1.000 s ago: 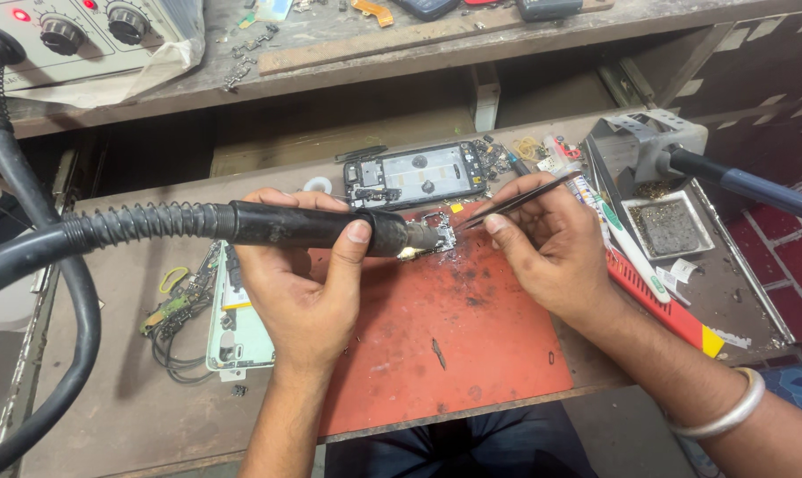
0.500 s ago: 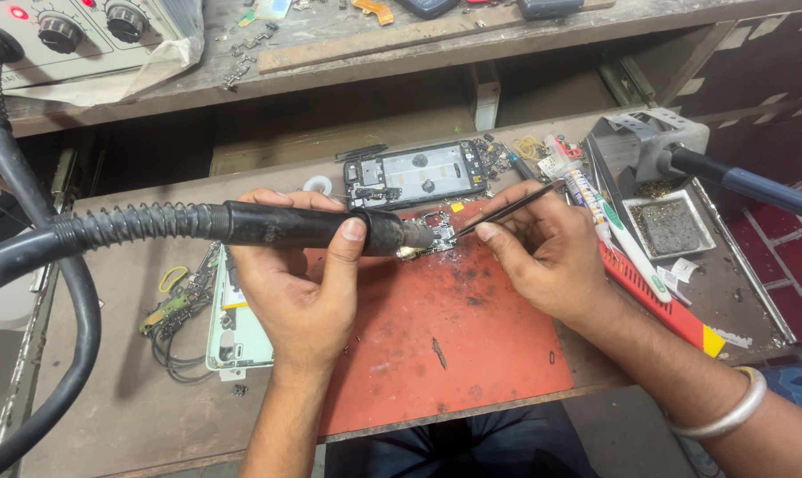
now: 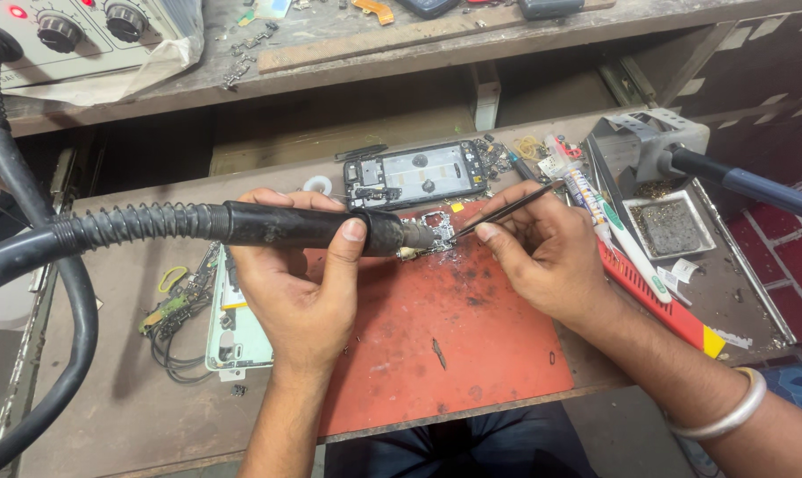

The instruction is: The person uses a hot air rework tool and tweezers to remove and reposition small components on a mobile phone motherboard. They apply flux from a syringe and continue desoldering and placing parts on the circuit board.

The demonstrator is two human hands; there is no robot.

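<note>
Cluttered wooden desk (image 3: 91,416) under a shelf, seen from the head camera, with a worn red mat (image 3: 454,345) spread across the middle. Left hand (image 3: 299,292) wrapped closed around the black handle of a hot-air wand (image 3: 312,226), thumb laid up over the barrel. Wand lying nearly level, long axis running left to right, metal nozzle pointing right at a small circuit board (image 3: 436,232) on the mat's upper edge; ribbed hose (image 3: 126,226) trailing off left and looping down. Right hand (image 3: 542,257) pinched narrow on thin black tweezers (image 3: 502,212), long axis slanting from upper right down to lower left, tips meeting the board's right side. Board small, thin and stiff, judged very light and fragile, likely hot near the nozzle; best gripped by an edge with the tweezer tips, not bare fingers. Wand judged rigid and moderately light, though the stiff hose probably tugs sideways; safest held on the black grip well behind the metal tip. Just behind the board, an opened phone frame (image 3: 418,173), lying flat, long axis left to right. To the left, a white phone back (image 3: 233,332) beside a tangle of small parts and wires (image 3: 175,314). To the right, a red-and-yellow tool (image 3: 657,305), a white tube (image 3: 617,230), a small metal tray (image 3: 671,226) and a soldering-iron stand (image 3: 648,146) with a blue handle sticking out. On the shelf at upper left, a grey control box (image 3: 91,31) with knobs. Silver bangle (image 3: 724,412) on the right wrist.
</note>
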